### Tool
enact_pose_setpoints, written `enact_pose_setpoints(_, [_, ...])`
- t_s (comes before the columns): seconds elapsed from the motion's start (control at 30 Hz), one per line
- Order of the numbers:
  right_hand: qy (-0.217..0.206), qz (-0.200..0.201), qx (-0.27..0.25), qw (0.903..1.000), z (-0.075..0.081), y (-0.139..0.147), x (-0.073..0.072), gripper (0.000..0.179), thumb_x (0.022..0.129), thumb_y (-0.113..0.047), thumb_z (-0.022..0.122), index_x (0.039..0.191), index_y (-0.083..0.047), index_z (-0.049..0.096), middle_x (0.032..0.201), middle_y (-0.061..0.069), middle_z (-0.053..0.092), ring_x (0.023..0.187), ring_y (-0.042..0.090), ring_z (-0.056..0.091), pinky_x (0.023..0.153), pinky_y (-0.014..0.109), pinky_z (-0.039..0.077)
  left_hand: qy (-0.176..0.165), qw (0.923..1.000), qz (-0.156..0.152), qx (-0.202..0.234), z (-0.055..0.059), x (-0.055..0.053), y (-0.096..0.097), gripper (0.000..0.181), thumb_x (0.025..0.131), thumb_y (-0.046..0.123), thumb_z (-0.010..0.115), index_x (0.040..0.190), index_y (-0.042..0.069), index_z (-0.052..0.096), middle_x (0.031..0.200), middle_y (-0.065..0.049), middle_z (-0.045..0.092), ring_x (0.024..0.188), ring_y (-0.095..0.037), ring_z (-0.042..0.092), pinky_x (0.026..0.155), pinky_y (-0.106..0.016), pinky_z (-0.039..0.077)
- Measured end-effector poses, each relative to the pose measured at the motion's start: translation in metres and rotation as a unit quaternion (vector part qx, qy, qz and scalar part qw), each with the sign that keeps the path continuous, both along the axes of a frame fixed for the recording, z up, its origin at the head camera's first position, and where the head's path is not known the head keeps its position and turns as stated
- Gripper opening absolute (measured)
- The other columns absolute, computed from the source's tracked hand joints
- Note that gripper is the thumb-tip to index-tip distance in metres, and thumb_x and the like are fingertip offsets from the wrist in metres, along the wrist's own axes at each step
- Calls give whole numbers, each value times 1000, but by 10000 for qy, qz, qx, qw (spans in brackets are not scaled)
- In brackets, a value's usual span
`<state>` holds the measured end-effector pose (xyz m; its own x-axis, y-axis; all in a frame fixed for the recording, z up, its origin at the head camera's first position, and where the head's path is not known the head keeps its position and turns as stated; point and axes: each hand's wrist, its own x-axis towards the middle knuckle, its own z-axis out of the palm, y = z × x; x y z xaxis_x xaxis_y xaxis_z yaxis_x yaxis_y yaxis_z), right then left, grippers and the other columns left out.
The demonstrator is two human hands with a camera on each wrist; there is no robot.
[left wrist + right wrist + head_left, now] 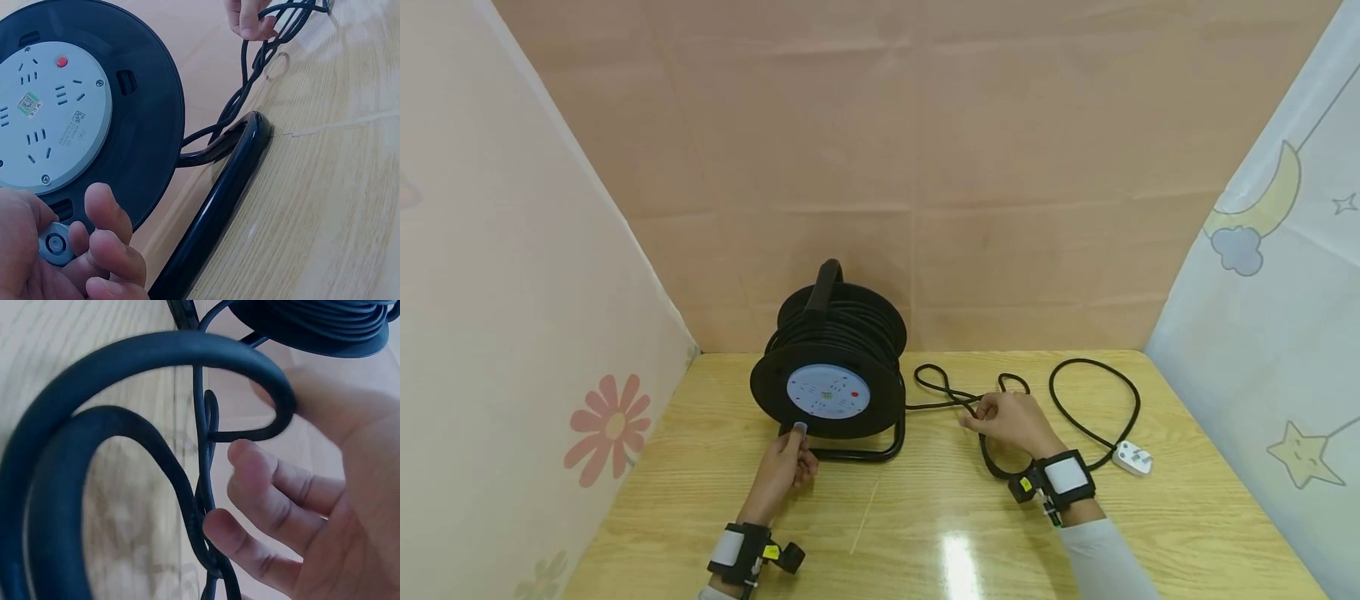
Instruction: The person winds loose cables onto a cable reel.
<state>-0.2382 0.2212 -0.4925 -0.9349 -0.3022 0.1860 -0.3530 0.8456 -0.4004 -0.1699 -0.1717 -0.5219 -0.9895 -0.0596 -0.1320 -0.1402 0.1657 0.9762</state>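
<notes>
A black cable reel (827, 358) stands on the table, its round grey-white socket panel (827, 392) facing me. My left hand (781, 467) pinches the small grey-blue knob (55, 244) low on the front disc, thumb against it and the other fingers curled. Right of the reel, my right hand (1017, 421) holds the loose black cable (281, 403) between thumb and bent fingers. Just below the fingertips in the right wrist view, the cable crosses itself in loops. Part of the cable is hidden behind the hand in the head view.
A white plug (1132, 458) lies at the cable's end, right of my right wrist, beside a wide cable loop (1138, 400). The reel's black tube stand (857, 456) rests on the wooden table (925, 517). A brown sheet (1000, 167) rises behind, with patterned sheets at both sides.
</notes>
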Motion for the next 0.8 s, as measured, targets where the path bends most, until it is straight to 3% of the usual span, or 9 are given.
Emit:
enact_pose_setpoints(0.13, [-95, 237, -78, 9996, -2, 0, 7, 32, 81, -56, 69, 78, -25, 61, 67, -14, 59, 62, 5, 54, 71, 40, 47, -5, 10000, 1, -4, 0, 0, 0, 60, 105, 48, 33, 97, -8, 51, 65, -9, 59, 49, -14, 46, 43, -23, 38])
enact_pose_setpoints(0.2, [-79, 374, -57, 9993, -3, 1, 10, 32, 80, -57, 70, 77, -26, 60, 65, -16, 57, 60, 4, 53, 79, 46, 46, -9, 10000, 0, 5, -1, 0, 0, 59, 105, 48, 33, 97, -8, 51, 65, -8, 59, 49, -14, 45, 43, -23, 38])
enact_pose_setpoints(0.33, [-268, 626, 59, 9977, -4, 2, 18, 38, 72, -61, 74, 80, -27, 60, 65, -19, 56, 63, 3, 53, 101, 65, 24, 9, 10000, 8, 23, -2, -1, 0, 59, 105, 46, 33, 97, -9, 51, 64, -8, 59, 49, -14, 46, 42, -23, 38])
enact_pose_setpoints(0.4, [-370, 751, 162, 9964, -4, 3, 23, 42, 67, -62, 77, 82, -26, 60, 66, -19, 56, 68, 5, 53, 105, 70, 12, 39, 10000, 15, 13, -2, -1, 0, 59, 105, 46, 32, 97, -10, 51, 64, -8, 59, 48, -13, 46, 42, -23, 38])
enact_pose_setpoints(0.47, [-407, 841, 288, 9952, -4, 4, 27, 43, 63, -60, 80, 82, -27, 60, 66, -19, 54, 73, 9, 53, 105, 71, 7, 39, 10000, 32, 17, -2, -1, 0, 60, 105, 47, 33, 98, -10, 51, 64, -8, 59, 48, -13, 45, 42, -23, 38])
enact_pose_setpoints(0.63, [-196, 960, 475, 9941, -9, 8, 34, 31, 67, -49, 83, 72, -33, 56, 61, -22, 49, 88, 17, 52, 105, 70, 11, -10, 10000, 58, 27, -1, -1, 1, 61, 104, 49, 33, 97, -8, 51, 64, -8, 58, 48, -12, 45, 43, -23, 38])
enact_pose_setpoints(0.7, [-138, 1009, 414, 9939, -11, 9, 37, 29, 70, -46, 81, 67, -34, 55, 58, -23, 49, 82, 15, 55, 106, 68, 14, -8, 10000, 51, 13, -1, -1, 1, 61, 104, 50, 33, 97, -8, 51, 65, -8, 58, 48, -12, 45, 43, -23, 38])
enact_pose_setpoints(0.8, [-68, 1128, 305, 9931, -11, 11, 39, 30, 74, -43, 79, 62, -34, 53, 55, -24, 48, 61, 5, 53, 106, 66, 17, 10, 10000, 45, 7, 0, -1, 0, 62, 104, 50, 32, 97, -9, 50, 65, -8, 58, 49, -12, 45, 43, -22, 37])
